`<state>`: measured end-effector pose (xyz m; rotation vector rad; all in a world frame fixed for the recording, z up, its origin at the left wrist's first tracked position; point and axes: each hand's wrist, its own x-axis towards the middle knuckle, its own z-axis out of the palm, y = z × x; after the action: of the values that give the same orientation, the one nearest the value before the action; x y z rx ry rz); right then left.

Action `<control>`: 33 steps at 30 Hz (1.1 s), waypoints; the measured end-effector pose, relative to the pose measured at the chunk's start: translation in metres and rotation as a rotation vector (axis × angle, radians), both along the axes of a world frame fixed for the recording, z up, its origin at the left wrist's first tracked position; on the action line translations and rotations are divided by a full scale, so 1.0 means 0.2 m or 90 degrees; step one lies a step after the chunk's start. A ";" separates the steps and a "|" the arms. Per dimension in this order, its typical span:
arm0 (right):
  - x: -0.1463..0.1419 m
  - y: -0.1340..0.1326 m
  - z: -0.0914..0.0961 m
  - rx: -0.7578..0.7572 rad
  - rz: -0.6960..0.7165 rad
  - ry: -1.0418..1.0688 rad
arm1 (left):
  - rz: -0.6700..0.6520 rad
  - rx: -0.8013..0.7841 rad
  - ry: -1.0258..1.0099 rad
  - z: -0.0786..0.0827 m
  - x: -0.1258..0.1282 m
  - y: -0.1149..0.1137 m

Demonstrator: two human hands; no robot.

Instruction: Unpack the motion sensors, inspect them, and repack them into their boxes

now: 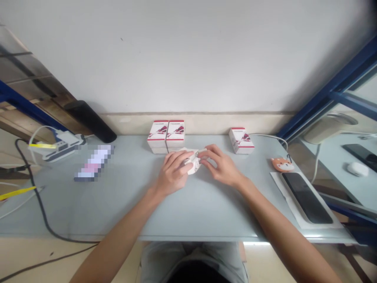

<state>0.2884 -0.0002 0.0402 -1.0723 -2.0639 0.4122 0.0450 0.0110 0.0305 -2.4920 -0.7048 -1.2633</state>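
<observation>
Far on the table [126, 177] we see two banded boxes [172, 134]; nearer, our left hand [173, 173] grasps a small white package [193, 168] in the middle, our right hand [221, 166] pinches its right edge, and a single box [242, 141] stands far right.

A: See anything on the left of the smooth blue-grey desk [126, 188]?
B: Can make out a thick black cylinder [92, 122] near the plain pale wall [191, 59], a white-and-grey power strip [64, 148], and a pixelated, pale-screened rectangular device [96, 161] nearby.
A: And on the right?
B: Can spot a rounded orange-and-white animal-faced item [282, 164] just behind a flat, dark rectangular device [306, 198], plus a white rectangular sheet [288, 195] underneath the latter.
</observation>
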 end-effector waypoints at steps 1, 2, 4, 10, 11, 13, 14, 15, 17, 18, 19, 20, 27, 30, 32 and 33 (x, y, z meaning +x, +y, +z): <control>0.00 -0.01 0.00 -0.007 0.007 -0.017 | 0.003 -0.007 -0.006 0.00 0.00 0.00; -0.01 -0.01 0.01 -0.012 0.012 -0.023 | 0.005 -0.015 -0.012 0.00 0.00 0.00; -0.01 -0.01 0.01 -0.014 0.017 -0.025 | 0.006 -0.026 -0.019 0.00 0.00 0.00; -0.01 -0.02 0.01 -0.010 0.021 -0.078 | 0.002 -0.030 -0.052 -0.02 0.00 0.01; -0.01 -0.02 0.01 -0.010 0.024 -0.085 | 0.004 -0.035 -0.065 -0.02 0.00 0.01; -0.01 -0.03 0.00 -0.010 0.031 -0.094 | 0.005 -0.044 -0.087 -0.02 0.00 0.02; -0.01 -0.03 0.00 -0.007 0.032 -0.097 | 0.004 -0.046 -0.088 -0.02 0.00 0.02; -0.01 -0.02 0.00 -0.003 0.029 -0.098 | 0.003 -0.046 -0.084 -0.03 0.00 0.02; -0.01 -0.02 0.00 0.008 0.017 -0.099 | 0.004 -0.041 -0.069 -0.03 0.00 0.02; -0.01 -0.02 0.00 0.013 0.010 -0.101 | 0.006 -0.039 -0.064 -0.03 0.00 0.02; -0.01 -0.01 0.00 0.017 0.003 -0.102 | 0.007 -0.035 -0.063 -0.03 0.00 0.02; -0.01 -0.01 0.01 0.018 -0.003 -0.103 | 0.008 -0.032 -0.065 -0.03 0.01 0.02; 0.00 0.00 -0.01 0.003 -0.039 -0.068 | 0.039 -0.032 -0.068 -0.05 0.02 0.01; 0.00 0.02 -0.05 0.005 -0.050 -0.041 | 0.062 -0.022 -0.052 -0.06 0.03 0.01; -0.01 0.02 -0.07 0.009 -0.052 -0.027 | 0.077 -0.011 -0.042 -0.07 0.03 0.01; -0.01 0.03 -0.08 0.013 -0.050 -0.023 | 0.083 -0.007 -0.037 -0.08 0.03 0.01</control>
<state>0.2861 0.0051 0.0244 -1.1533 -2.0458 0.3340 0.0516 0.0121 0.0148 -2.3823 -0.8757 -1.2929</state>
